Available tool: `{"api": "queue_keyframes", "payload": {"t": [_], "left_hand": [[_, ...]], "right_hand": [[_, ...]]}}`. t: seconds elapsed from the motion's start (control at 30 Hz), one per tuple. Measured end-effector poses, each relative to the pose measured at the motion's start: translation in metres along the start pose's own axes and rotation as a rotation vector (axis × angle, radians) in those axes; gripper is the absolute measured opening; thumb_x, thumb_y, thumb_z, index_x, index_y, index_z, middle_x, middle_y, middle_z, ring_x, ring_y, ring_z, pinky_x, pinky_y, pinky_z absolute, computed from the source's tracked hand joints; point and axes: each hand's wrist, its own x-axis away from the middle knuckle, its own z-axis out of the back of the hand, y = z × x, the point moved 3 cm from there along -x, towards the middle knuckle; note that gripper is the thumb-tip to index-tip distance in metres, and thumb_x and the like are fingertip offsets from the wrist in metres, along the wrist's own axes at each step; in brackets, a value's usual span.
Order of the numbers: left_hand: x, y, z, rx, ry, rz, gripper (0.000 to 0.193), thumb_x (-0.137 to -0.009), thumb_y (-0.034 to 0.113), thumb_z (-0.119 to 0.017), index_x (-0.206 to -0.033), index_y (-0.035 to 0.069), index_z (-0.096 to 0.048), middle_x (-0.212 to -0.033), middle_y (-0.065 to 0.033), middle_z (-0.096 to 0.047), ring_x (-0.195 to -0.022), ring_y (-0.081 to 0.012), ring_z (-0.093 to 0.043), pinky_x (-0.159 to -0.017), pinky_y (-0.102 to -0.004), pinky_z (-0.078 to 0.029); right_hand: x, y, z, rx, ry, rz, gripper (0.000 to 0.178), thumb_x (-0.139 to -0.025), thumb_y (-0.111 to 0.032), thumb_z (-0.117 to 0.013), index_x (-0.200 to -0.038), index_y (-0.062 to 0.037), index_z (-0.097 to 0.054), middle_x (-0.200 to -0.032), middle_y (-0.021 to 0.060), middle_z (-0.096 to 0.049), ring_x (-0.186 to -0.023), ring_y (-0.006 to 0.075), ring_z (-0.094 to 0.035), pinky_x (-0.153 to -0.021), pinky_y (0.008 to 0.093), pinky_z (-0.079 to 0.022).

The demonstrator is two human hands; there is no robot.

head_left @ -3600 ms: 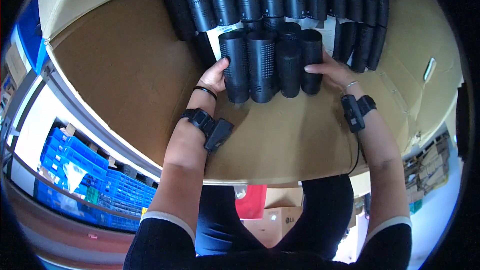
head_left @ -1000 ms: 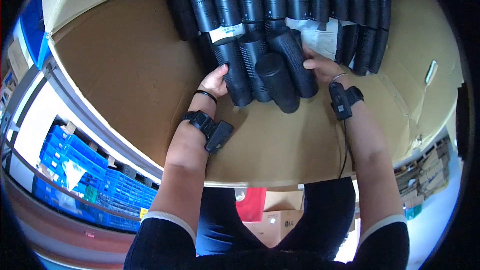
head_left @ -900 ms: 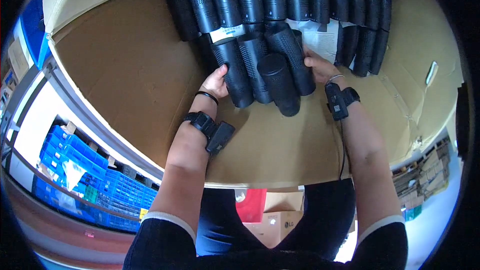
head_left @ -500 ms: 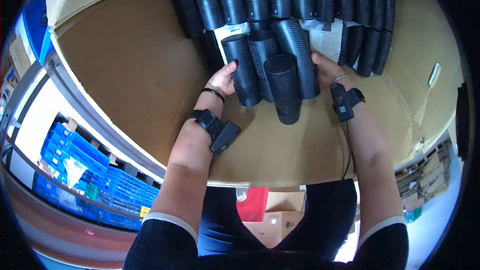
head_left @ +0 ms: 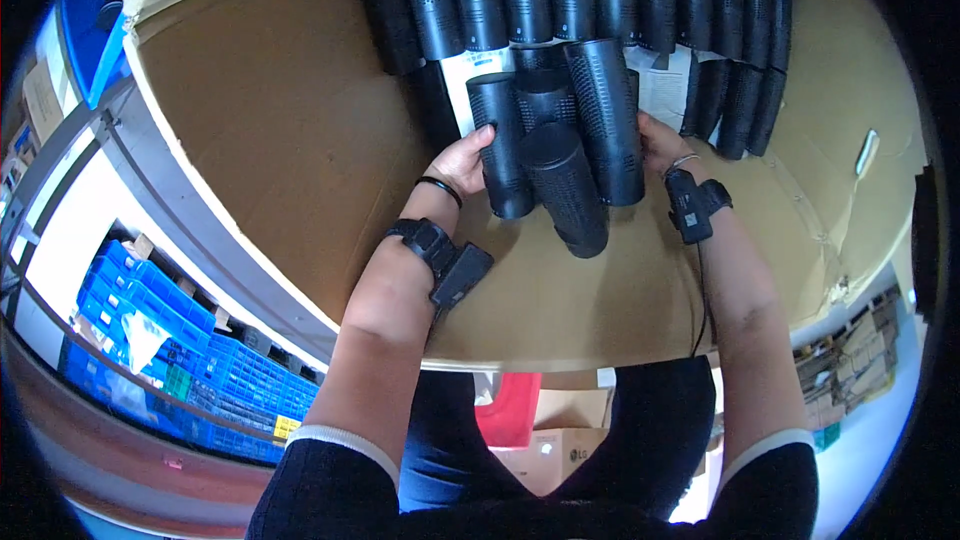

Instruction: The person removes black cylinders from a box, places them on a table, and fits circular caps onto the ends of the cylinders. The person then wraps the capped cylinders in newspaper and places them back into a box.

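My left hand (head_left: 463, 162) is closed against the outer side of a black perforated cylinder (head_left: 500, 155), its thumb along the near face. On the other side, my right hand (head_left: 662, 143) presses on a taller, tilted perforated cylinder (head_left: 606, 125); most of its fingers are hidden behind it. Between the hands stand further cylinders of the same kind, one at the back (head_left: 546, 98) partly covered. In front leans a loose-looking front cylinder (head_left: 567, 190), its top toward the left, touched by neither hand. All are inside a large cardboard box (head_left: 560, 325).
Rows of black cylinders (head_left: 530, 0) are stacked at the box's far side, with white paper sheets (head_left: 662, 88) among them. Blue plastic crates (head_left: 150, 290) sit on a rack to the left. Flattened cardboard (head_left: 850, 360) is at the right. A cable runs from my right wrist device (head_left: 690, 208).
The front cylinder has tipped, its top shifting left and downward against the others. Both hands keep their hold on the outer cylinders. The whole view has shifted slightly.
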Motion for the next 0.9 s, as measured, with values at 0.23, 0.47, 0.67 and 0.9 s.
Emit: {"api": "queue_keyframes", "payload": {"t": [0.23, 0.47, 0.67, 0.9], "left_hand": [[0.013, -0.003, -0.024, 0.143, -0.040, 0.079, 0.057, -0.077, 0.030, -0.079, -0.122, 0.003, -0.056, -0.116, -0.0109, -0.065, -0.107, -0.0258, -0.062, -0.098, -0.0413, -0.048], [0.025, 0.003, -0.046, 0.021, 0.012, 0.054, 0.052, -0.079, 0.033, -0.077, -0.118, 0.005, -0.058, -0.111, -0.0100, -0.067, -0.098, -0.0221, -0.066, -0.091, -0.0375, -0.052], [0.067, 0.009, -0.099, 0.007, -0.031, 0.034, 0.055, -0.078, 0.036, -0.077, -0.119, 0.005, -0.058, -0.111, -0.0099, -0.067, -0.099, -0.0225, -0.066, -0.090, -0.0388, -0.053], [0.138, -0.001, -0.204, 0.020, -0.069, 0.066, 0.047, -0.080, 0.037, -0.077, -0.112, 0.006, -0.064, -0.107, -0.0078, -0.070, -0.097, -0.0196, -0.066, -0.090, -0.0349, -0.051]], "right_hand": [[0.017, -0.007, -0.027, 0.074, -0.007, 0.019, 0.078, -0.067, -0.041, -0.085, -0.128, -0.0048, -0.052, -0.120, 0.0068, -0.063, -0.112, 0.0219, -0.057, -0.101, 0.0395, -0.042], [0.032, -0.016, -0.031, 0.102, -0.100, 0.006, 0.071, -0.071, -0.039, -0.082, -0.126, -0.0042, -0.053, -0.120, 0.0073, -0.063, -0.111, 0.0205, -0.059, -0.100, 0.0377, -0.043], [0.086, -0.042, -0.078, 0.118, -0.160, 0.049, 0.067, -0.073, -0.034, -0.082, -0.125, -0.0010, -0.054, -0.119, 0.0085, -0.064, -0.106, 0.0200, -0.062, -0.097, 0.0356, -0.048], [0.204, -0.067, -0.154, 0.071, -0.105, 0.094, 0.062, -0.072, -0.032, -0.083, -0.121, -0.0015, -0.058, -0.115, 0.0070, -0.065, -0.104, 0.0176, -0.063, -0.094, 0.0341, -0.051]]}}
